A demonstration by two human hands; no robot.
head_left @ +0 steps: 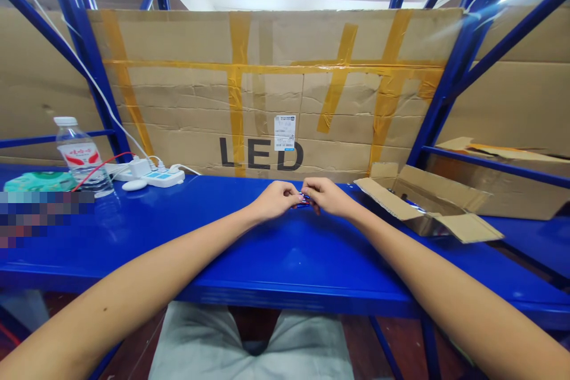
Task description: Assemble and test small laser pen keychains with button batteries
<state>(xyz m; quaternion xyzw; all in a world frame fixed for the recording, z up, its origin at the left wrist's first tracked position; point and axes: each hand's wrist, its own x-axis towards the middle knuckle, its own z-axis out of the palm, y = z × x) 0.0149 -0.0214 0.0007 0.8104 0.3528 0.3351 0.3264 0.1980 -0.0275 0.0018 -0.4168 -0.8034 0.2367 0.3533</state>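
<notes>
Both hands meet over the middle of the blue metal table (285, 255). My left hand (278, 199) is closed, its thumb and fingers pinching a small shiny item (303, 200) with blue and red on it. From the other side my right hand (324, 196) pinches the same item, its fingers curled down over it. Most of the item is covered by the fingers, so its kind cannot be made out.
To the right lies an open cardboard box (425, 202) with something shiny inside. At the left stand a water bottle (80, 154), a white power strip (155, 175) with cables and a green packet (40, 181). A taped cardboard sheet (187, 95) rises behind the table.
</notes>
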